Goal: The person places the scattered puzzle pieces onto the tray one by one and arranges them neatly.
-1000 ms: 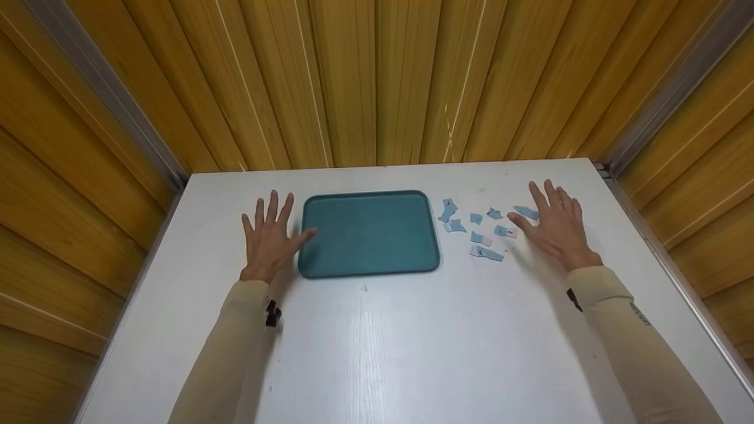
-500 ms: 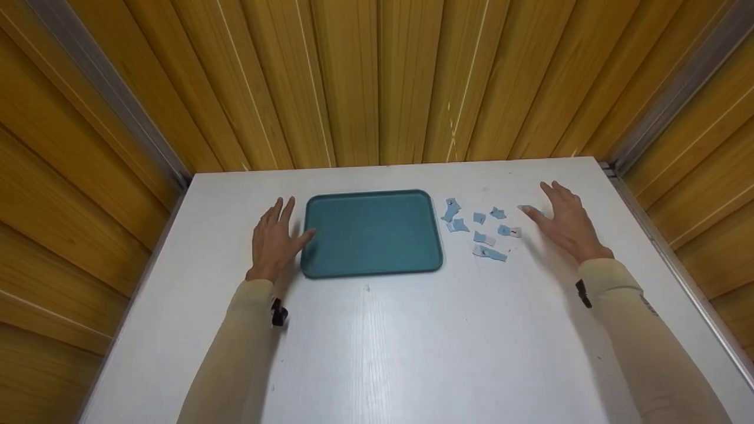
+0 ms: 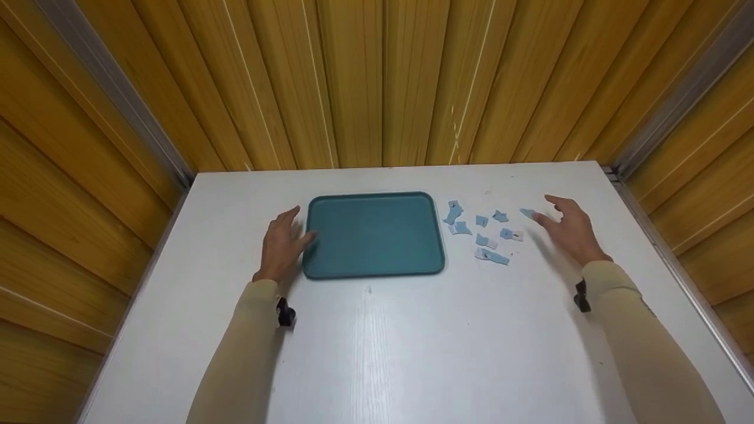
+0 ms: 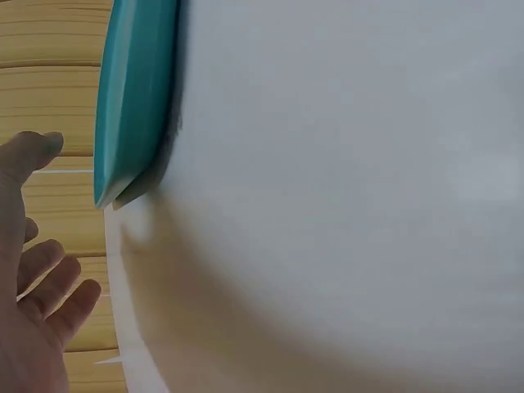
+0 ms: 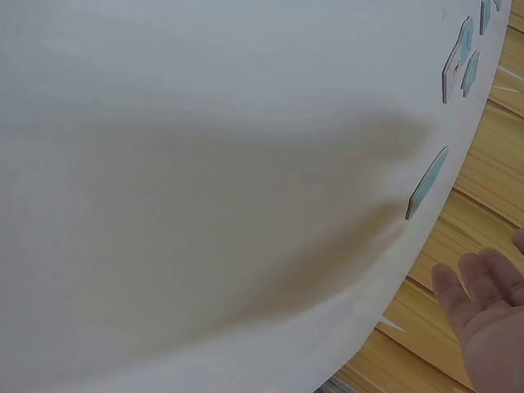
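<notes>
Your right hand [image 3: 570, 233] is spread, holding nothing, with its thumb tip by the slim pale-blue flat piece [image 3: 526, 212], right of centre in the frame; that piece is so thin that a nudge instead of a pinch would likely skid it. Your left hand [image 3: 279, 247], also spread and holding nothing, has its thumb over the teal rectangular tray [image 3: 374, 235] mid-frame, so a bump there could shove it into the ragged blue-and-white flat pieces [image 3: 492, 256] to its right.

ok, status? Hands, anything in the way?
Left hand empty, by left edge of teal rectangular tray. Right hand empty, beside flat jagged light-blue pieces. No obstruction visible.
</notes>
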A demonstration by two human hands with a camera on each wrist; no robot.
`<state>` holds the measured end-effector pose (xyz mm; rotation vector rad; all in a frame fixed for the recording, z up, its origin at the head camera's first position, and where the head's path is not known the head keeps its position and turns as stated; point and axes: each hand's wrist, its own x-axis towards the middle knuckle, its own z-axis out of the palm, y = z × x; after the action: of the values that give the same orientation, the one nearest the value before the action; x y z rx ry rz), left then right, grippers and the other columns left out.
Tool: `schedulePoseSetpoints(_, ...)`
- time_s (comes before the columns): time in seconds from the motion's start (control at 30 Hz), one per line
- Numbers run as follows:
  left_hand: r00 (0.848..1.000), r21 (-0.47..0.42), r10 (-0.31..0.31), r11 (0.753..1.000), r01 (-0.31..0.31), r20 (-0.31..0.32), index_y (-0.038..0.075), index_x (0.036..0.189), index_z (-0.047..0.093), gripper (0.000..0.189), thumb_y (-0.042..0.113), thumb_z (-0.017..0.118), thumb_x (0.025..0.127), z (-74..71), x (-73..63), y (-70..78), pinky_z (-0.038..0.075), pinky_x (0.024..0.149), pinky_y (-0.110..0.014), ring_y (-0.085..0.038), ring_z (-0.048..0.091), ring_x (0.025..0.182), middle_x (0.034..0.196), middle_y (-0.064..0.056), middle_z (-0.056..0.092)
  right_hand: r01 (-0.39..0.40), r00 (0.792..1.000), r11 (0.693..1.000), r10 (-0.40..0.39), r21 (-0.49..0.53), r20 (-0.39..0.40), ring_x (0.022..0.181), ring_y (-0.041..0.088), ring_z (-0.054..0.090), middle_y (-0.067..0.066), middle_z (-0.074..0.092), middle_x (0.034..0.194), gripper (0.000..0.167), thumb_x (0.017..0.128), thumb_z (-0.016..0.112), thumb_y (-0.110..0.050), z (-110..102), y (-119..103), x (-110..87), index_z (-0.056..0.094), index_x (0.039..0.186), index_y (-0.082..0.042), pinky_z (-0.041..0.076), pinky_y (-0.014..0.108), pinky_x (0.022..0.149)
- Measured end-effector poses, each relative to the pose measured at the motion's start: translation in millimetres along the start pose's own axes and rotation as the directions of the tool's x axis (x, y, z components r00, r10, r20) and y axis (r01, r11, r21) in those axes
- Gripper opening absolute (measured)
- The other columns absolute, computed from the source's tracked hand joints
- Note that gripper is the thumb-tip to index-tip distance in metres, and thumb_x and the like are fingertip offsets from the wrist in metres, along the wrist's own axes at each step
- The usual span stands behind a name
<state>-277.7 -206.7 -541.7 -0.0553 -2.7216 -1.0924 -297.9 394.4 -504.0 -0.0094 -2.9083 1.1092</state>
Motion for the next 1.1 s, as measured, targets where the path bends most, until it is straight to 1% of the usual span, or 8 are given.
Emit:
schedulePoseSetpoints(0.17,0.999,-0.092,-0.049,0.994,0.050,0.012,0.000,0.156,0.050,0.067,0.020,0.078,0.099,5.7,-0.9,-3.3,0.047,0.110,-0.050,-0.037,0.056,0.133,0.148,-0.021,0.058,-0.001,1.000,1.000,0.001,0.015,0.016,0.147,0.053,0.035,0.032,0.034,0.162,0.067,0.109,0.063,-0.032,1.9,2.1,1.2,0.038,0.161,0.001,0.034,0.067,0.116)
schedulePoseSetpoints(0.23,0.998,-0.122,-0.068,0.990,0.069,0.008,-0.002,0.154,0.051,0.065,0.016,0.079,0.097,7.6,-1.5,-3.9,0.048,0.109,-0.051,-0.038,0.058,0.131,0.145,-0.022,0.060,-0.008,1.000,1.000,0.007,0.019,0.025,0.146,0.054,0.036,0.032,0.036,0.161,0.064,0.108,0.064,-0.028,3.0,2.0,2.0,0.040,0.160,0.001,0.034,0.067,0.116)
schedulePoseSetpoints(0.47,0.991,-0.193,-0.130,0.973,0.127,-0.002,-0.005,0.149,0.056,0.060,0.009,0.080,0.095,15.5,-1.2,-6.7,0.049,0.109,-0.048,-0.036,0.061,0.127,0.138,-0.023,0.065,-0.045,0.997,0.999,0.044,0.015,0.058,0.147,0.053,0.035,0.031,0.035,0.161,0.061,0.108,0.063,-0.020,6.6,3.1,3.8,0.040,0.160,0.000,0.032,0.067,0.117)
schedulePoseSetpoints(0.67,0.985,-0.273,-0.172,0.948,0.166,0.004,-0.003,0.147,0.059,0.056,0.004,0.078,0.095,19.2,-0.6,-9.8,0.046,0.113,-0.045,-0.035,0.059,0.132,0.138,-0.021,0.065,-0.057,0.996,0.998,0.056,0.012,0.063,0.148,0.051,0.033,0.031,0.036,0.161,0.060,0.108,0.063,-0.017,7.7,6.1,6.0,0.040,0.160,0.001,0.030,0.066,0.118)
schedulePoseSetpoints(0.83,0.983,-0.318,-0.185,0.932,0.177,0.005,0.001,0.143,0.065,0.050,0.004,0.078,0.095,21.3,-1.6,-15.7,0.045,0.114,-0.042,-0.030,0.058,0.132,0.138,-0.015,0.067,-0.067,0.996,0.998,0.067,0.004,0.063,0.147,0.051,0.034,0.032,0.037,0.159,0.059,0.108,0.064,-0.015,8.7,9.3,6.5,0.040,0.159,0.003,0.029,0.066,0.119)
schedulePoseSetpoints(0.93,0.983,-0.339,-0.185,0.925,0.172,-0.008,0.004,0.141,0.067,0.047,0.005,0.079,0.095,24.1,-2.0,-20.2,0.045,0.113,-0.042,-0.028,0.059,0.131,0.137,-0.012,0.068,-0.065,0.996,0.998,0.064,0.006,0.064,0.146,0.051,0.035,0.033,0.039,0.158,0.059,0.107,0.064,-0.014,8.8,10.8,7.8,0.040,0.158,0.005,0.029,0.066,0.120)
schedulePoseSetpoints(1.0,0.984,-0.332,-0.176,0.930,0.158,-0.025,0.005,0.140,0.069,0.046,0.006,0.079,0.095,26.3,-1.7,-22.7,0.046,0.112,-0.042,-0.028,0.060,0.129,0.135,-0.011,0.069,-0.061,0.996,0.998,0.060,0.001,0.063,0.145,0.052,0.036,0.033,0.040,0.156,0.059,0.107,0.064,-0.014,8.9,11.8,9.6,0.041,0.158,0.006,0.029,0.066,0.119)
schedulePoseSetpoints(1.1,0.987,-0.301,-0.150,0.945,0.126,-0.061,0.006,0.137,0.071,0.045,0.008,0.081,0.094,28.8,-0.3,-25.9,0.048,0.109,-0.042,-0.028,0.061,0.124,0.131,-0.011,0.072,-0.060,0.997,0.998,0.060,0.000,0.052,0.143,0.051,0.039,0.034,0.043,0.152,0.058,0.107,0.064,-0.012,9.4,12.7,12.7,0.042,0.157,0.007,0.031,0.065,0.119)
